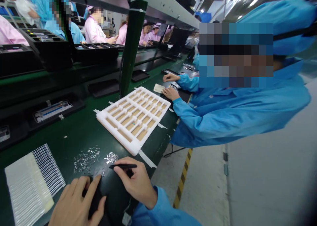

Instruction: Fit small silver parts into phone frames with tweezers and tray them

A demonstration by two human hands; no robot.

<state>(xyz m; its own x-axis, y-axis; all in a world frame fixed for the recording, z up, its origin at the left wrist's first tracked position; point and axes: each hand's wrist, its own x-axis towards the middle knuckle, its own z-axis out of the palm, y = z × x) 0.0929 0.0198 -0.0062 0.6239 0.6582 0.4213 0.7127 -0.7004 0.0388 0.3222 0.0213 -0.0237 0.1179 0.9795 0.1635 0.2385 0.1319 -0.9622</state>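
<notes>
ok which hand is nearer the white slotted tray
Right. The right hand is just short of the white slotted tray; the left hand is farther back and to the left.

tool [125, 166]: black | small parts [111, 158]: silvery | tray [135, 148]: white (tan showing through it) | floor tape [183, 179]: yellow-and-black stripes

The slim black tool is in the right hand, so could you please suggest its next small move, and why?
I'd probably ease the slim black tool to the small silvery pieces, since the right hand holds it with its tip close beside them.
</notes>
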